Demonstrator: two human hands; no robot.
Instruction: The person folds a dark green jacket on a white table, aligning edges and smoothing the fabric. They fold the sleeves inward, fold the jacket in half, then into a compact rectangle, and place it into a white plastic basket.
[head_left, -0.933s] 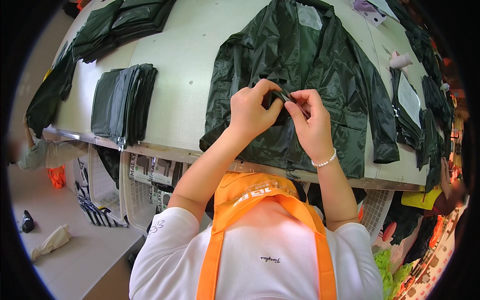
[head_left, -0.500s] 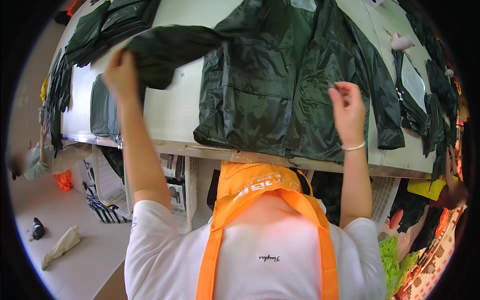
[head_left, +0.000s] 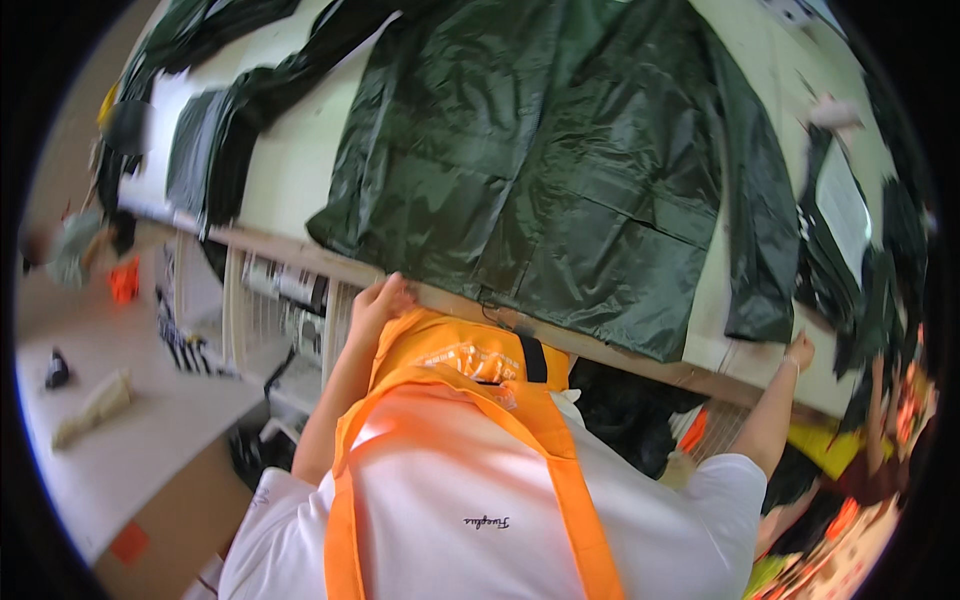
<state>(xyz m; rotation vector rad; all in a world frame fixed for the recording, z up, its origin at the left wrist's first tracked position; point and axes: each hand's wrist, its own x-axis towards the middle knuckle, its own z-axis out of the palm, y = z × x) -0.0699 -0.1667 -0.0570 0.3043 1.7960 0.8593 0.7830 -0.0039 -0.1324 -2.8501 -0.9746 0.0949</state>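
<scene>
A dark green rain jacket (head_left: 540,170) lies spread front up on the table (head_left: 285,185), its hem along the near edge. By the left part of that hem is my left hand (head_left: 384,300), its fingers curled; whatever they hold is hidden. My right hand (head_left: 801,350) is closed beside the cuff of the right-hand sleeve (head_left: 762,285), at the table edge. I cannot tell whether it grips the cuff. The other sleeve (head_left: 315,50) reaches out to the far left, over a folded dark green stack (head_left: 205,150).
More dark green garments (head_left: 215,30) lie at the far left. On the right are a bundle with a white sheet (head_left: 842,215) and a pale roll (head_left: 835,112). White crates (head_left: 285,320) stand below the table. Other people (head_left: 75,250) are at both sides.
The left sleeve, held up before, now lies out on the table. My left hand has come down to the hem, and my right hand has moved right from the jacket front. The view has turned.
</scene>
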